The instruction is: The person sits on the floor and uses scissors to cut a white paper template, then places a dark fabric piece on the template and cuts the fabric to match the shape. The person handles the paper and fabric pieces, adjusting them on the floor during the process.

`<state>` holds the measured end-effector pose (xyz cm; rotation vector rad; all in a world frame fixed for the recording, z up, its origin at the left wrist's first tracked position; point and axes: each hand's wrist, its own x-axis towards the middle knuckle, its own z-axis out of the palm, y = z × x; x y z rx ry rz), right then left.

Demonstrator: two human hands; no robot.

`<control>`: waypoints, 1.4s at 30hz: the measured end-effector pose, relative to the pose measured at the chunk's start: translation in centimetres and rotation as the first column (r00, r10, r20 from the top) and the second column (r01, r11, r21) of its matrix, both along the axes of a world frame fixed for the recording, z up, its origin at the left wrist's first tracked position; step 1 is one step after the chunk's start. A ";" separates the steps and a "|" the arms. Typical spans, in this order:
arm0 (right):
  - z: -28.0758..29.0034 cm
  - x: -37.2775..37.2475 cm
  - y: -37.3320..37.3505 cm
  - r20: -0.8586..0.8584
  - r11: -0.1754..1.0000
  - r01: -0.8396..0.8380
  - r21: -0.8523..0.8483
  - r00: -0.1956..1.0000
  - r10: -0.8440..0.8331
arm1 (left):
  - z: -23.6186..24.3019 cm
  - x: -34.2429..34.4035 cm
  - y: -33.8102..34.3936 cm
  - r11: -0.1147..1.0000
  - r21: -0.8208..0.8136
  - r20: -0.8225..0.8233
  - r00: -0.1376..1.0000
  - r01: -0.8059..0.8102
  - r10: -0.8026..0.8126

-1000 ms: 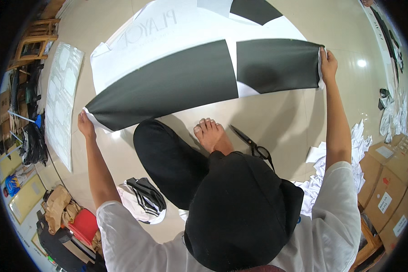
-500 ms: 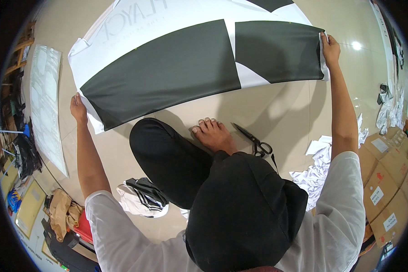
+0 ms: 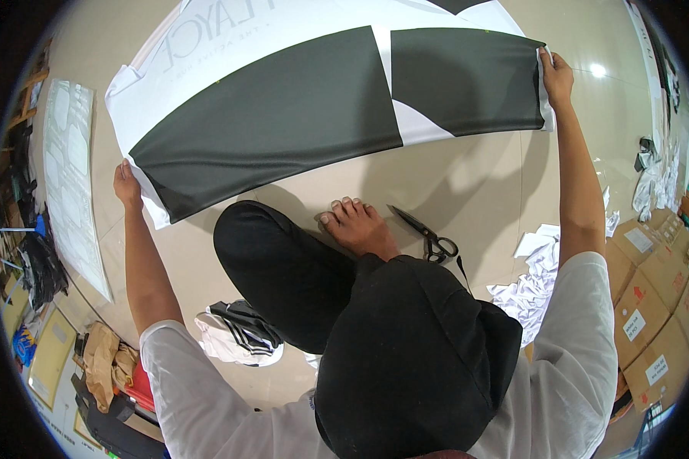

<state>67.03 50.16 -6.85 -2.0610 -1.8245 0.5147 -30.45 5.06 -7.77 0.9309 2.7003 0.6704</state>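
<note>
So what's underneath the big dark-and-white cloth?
Shiny floor shows along the near edge of the cloth, which the left hand and right hand hold at either side. Whatever lies directly beneath is covered and can't be seen.

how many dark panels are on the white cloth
3: a long panel by the left hand, a shorter panel by the right hand, and a third panel partly cut off at the picture's top edge. More may be out of view.

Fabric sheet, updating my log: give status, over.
Left hand grip on fabric sheet, left end; right hand grip on right end. Sheet spread between, creased. Scissors on floor, apart from it.
</note>
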 end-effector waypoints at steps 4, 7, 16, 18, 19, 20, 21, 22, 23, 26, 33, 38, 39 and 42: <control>0.3 0.4 0.1 0.001 1.000 0.008 0.011 1.000 -0.008 | -0.6 0.5 0.7 0.998 0.044 -0.007 0.999 0.035 -0.035; -0.1 0.6 0.1 0.043 0.999 0.016 0.034 0.999 -0.018 | -0.4 0.6 1.1 0.999 0.034 0.024 0.999 0.023 -0.024; -0.4 0.9 0.4 0.081 0.999 0.041 0.031 0.996 -0.044 | -0.8 0.9 1.5 1.000 0.004 -0.086 0.996 0.020 -0.020; -1.0 0.8 0.6 0.128 0.990 0.002 0.139 0.992 -0.020 | -0.1 -0.6 0.9 0.998 -0.041 -0.235 0.971 -0.057 0.046; -1.4 0.6 0.6 0.183 0.971 -0.048 0.236 0.983 0.004 | 0.6 -1.5 0.8 0.993 -0.058 -0.313 0.947 -0.098 0.076; -1.5 0.6 0.6 0.257 0.939 -0.106 0.327 0.966 0.020 | 0.3 -0.9 1.6 0.995 -0.067 -0.441 0.897 -0.079 0.041; -1.3 -0.1 0.8 0.315 0.903 -0.186 0.388 0.947 0.060 | -0.2 0.6 2.5 0.994 -0.083 -0.557 0.830 -0.065 0.008; -0.9 -1.4 1.1 0.376 0.857 -0.271 0.438 0.921 0.099 | -0.4 2.8 3.4 0.993 -0.103 -0.661 0.750 -0.057 -0.025; 0.1 -2.3 1.4 0.455 0.801 -0.358 0.479 0.882 0.122 | -0.8 7.1 5.8 0.998 -0.067 -0.593 0.803 0.014 -0.051; 0.6 -8.8 2.7 0.312 0.798 -0.400 0.451 0.908 0.278 | 0.7 15.6 10.4 0.915 0.066 -0.505 0.804 0.398 -0.313; 5.0 -24.2 2.8 0.114 0.733 -0.571 0.370 0.811 0.574 | 4.1 37.6 17.4 0.724 0.069 -0.173 0.723 0.687 -0.669; 3.7 -28.4 2.6 0.222 0.610 -0.706 0.359 0.700 0.679 | 3.4 43.3 18.8 0.677 -0.075 -0.176 0.658 0.733 -0.732; 3.1 -28.4 2.8 0.302 0.644 -0.660 0.387 0.750 0.588 | 2.7 43.6 19.0 0.687 -0.092 -0.185 0.665 0.721 -0.723; 3.0 -27.5 4.5 0.287 0.810 -0.446 0.382 0.890 0.355 | 1.8 44.7 19.9 0.742 -0.046 -0.174 0.726 0.669 -0.665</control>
